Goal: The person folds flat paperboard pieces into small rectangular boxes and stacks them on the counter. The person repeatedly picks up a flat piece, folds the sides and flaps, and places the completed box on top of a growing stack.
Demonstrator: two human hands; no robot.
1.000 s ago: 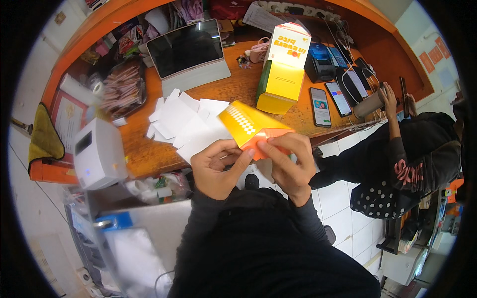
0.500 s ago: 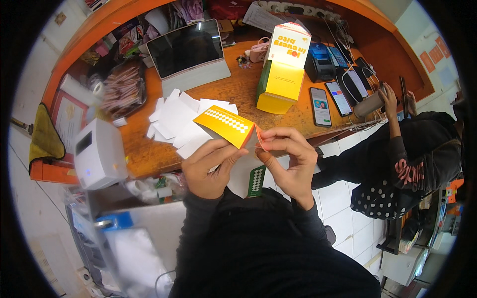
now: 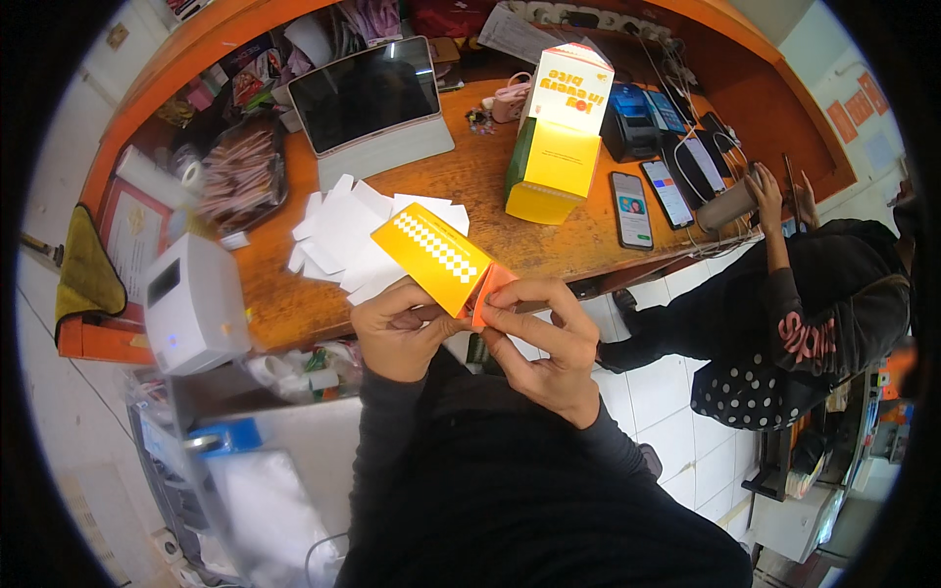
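Both hands hold a small yellow carton (image 3: 431, 257) with a band of white diamonds, tilted above the counter's front edge. My left hand (image 3: 397, 333) grips its lower side, thumb and fingers closed near the bottom corner. At the right end, my right hand (image 3: 544, 343) pinches an orange end flap (image 3: 493, 289) that is folded partly over the opening. A pile of flat white card pieces (image 3: 338, 235) lies on the wooden counter just behind the carton. Farther back stands a stack of yellow, white and green cartons (image 3: 557, 162).
On the counter (image 3: 470, 176) are a tablet on a stand (image 3: 368, 98), a white label printer (image 3: 196, 304), a card terminal (image 3: 632, 122) and several phones (image 3: 630, 211). At the right, another person (image 3: 823, 294) in dark clothes reaches to a grey cylinder (image 3: 727, 206).
My right hand has moved left and lower, bringing the orange flap in against the carton's end. The carton has shifted slightly left, and the green diamond-patterned panel below is now mostly hidden.
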